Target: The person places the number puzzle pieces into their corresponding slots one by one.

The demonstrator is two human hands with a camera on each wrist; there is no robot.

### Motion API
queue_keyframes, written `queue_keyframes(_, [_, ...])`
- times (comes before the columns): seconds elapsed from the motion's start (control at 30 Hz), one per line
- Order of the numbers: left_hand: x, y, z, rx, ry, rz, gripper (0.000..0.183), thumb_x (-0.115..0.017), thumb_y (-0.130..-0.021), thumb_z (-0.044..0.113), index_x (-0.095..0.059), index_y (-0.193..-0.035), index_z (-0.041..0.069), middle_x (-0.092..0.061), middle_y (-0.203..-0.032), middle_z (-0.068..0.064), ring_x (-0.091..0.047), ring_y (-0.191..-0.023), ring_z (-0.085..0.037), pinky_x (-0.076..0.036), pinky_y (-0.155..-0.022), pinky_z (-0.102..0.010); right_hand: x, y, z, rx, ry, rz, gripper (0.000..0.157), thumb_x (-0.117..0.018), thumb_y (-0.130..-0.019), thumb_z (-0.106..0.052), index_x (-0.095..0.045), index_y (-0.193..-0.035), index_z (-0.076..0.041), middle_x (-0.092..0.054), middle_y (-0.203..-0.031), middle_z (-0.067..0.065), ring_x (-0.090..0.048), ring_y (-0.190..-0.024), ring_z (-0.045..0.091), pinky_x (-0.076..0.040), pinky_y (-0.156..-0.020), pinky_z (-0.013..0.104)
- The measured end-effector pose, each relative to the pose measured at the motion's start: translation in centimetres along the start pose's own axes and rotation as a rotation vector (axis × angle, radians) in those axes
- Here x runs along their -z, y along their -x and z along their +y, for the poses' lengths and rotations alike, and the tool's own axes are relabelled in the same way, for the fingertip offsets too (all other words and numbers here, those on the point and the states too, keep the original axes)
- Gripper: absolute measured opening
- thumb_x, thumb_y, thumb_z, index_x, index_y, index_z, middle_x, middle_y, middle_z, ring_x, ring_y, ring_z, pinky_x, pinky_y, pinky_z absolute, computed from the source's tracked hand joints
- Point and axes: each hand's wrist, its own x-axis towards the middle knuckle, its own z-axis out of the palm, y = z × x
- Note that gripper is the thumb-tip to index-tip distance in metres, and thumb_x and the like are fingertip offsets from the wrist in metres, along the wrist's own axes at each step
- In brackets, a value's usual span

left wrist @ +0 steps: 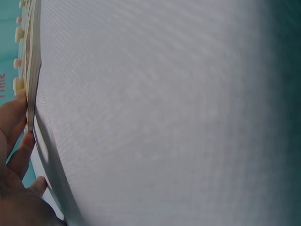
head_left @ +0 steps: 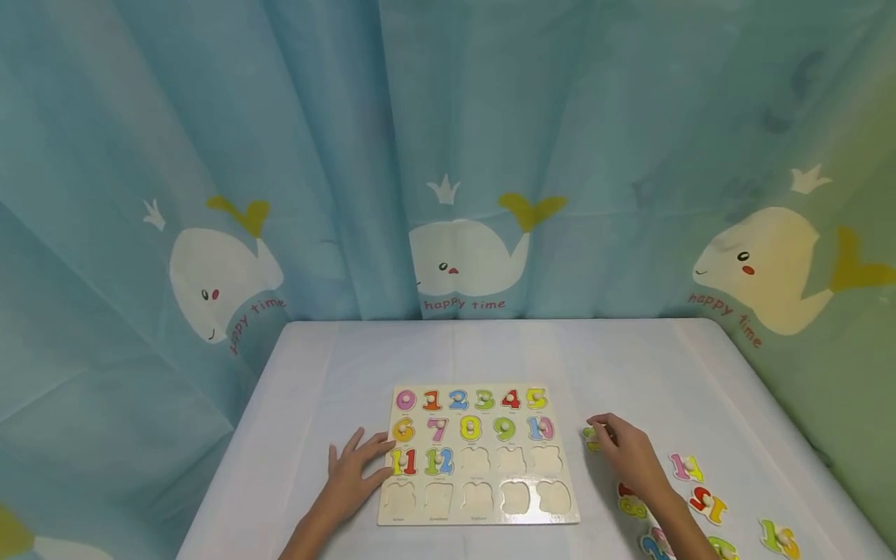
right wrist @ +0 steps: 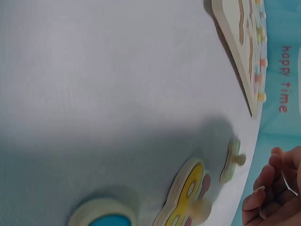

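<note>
My left hand (head_left: 350, 476) rests at the left edge of a wooden number puzzle board (head_left: 483, 516), with finger and thumb tips touching it. In the left wrist view, the fingers (left wrist: 13, 113) meet the thin side of the board. Numbers 0 to 12 sit in their slots, each with a small knob; the slots below and right of them are bare. My right hand (head_left: 626, 451) hovers with loosely curled fingers and nothing visible in them. Close by its fingertips lies a green puzzle piece (head_left: 591, 440), which shows its knob in the right wrist view.
Right of the board lie several loose number pieces: a pink and yellow one (head_left: 687, 467), a red and orange one (head_left: 708, 505), a green and orange one (head_left: 780, 538), a red and yellow one (head_left: 632, 504). Beyond the white table (head_left: 364, 350) hangs a blue whale-print curtain (head_left: 336, 155).
</note>
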Motion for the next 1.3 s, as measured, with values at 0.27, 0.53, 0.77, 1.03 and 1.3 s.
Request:
queue_keyframes(0.27, [0.3,0.0,-0.1,-0.011,-0.008,-0.017,0.038,-0.072,-0.083,0.026,-0.065,-0.119,0.015,-0.055,-0.131,-0.009,-0.026,-0.133,-0.044,0.004,-0.097,-0.074,1.3,0.5,1.3,-0.038,0.0,0.041,0.021,-0.051,-0.097,-0.013,-0.065,-0.108,-0.003,-0.064,-0.096,0.01,-0.058,-0.079,0.021,-0.048,-0.057,0.028])
queue_keyframes(0.53, [0.7,-1.3,-0.1,-0.032,-0.014,0.007,0.039,-0.072,-0.083,0.025,-0.065,-0.12,0.015,-0.055,-0.132,-0.009,-0.025,-0.134,-0.044,0.005,-0.098,-0.073,2.4,0.3,2.1,-0.1,0.003,0.067,0.023,-0.049,-0.096,-0.012,-0.062,-0.112,-0.002,-0.062,-0.104,0.017,-0.058,-0.086,0.028,-0.05,-0.066,0.034])
queue_keyframes(0.77, [0.2,-0.4,-0.3,0.013,-0.004,-0.014,0.038,-0.073,-0.081,0.024,-0.066,-0.118,0.015,-0.055,-0.131,-0.009,-0.024,-0.134,-0.044,0.006,-0.098,-0.073,1.3,1.0,2.8,-0.128,0.017,-0.033,0.022,-0.058,-0.092,-0.009,-0.062,-0.112,-0.001,-0.061,-0.097,0.01,-0.057,-0.082,0.022,-0.05,-0.068,0.035])
queue_keyframes(1.03, [-0.3,0.3,-0.4,0.011,0.032,-0.025,0.038,-0.073,-0.082,0.027,-0.066,-0.117,0.014,-0.056,-0.129,-0.011,-0.026,-0.132,-0.046,0.006,-0.096,-0.074,-0.2,0.8,2.6,0.017,0.004,-0.109,0.03,-0.066,-0.084,0.001,-0.061,-0.113,-0.003,-0.061,-0.101,0.006,-0.057,-0.083,0.019,-0.05,-0.071,0.039])
queue_keyframes(1.3, [0.0,0.0,-0.4,0.017,0.027,-0.024,0.038,-0.072,-0.082,0.026,-0.066,-0.118,0.015,-0.056,-0.13,-0.01,-0.025,-0.133,-0.045,0.007,-0.097,-0.073,-0.6,-0.4,2.0,0.04,-0.094,-0.136,0.028,-0.069,-0.084,-0.003,-0.063,-0.112,-0.007,-0.056,-0.088,-0.002,-0.054,-0.077,0.011,-0.049,-0.065,0.027])
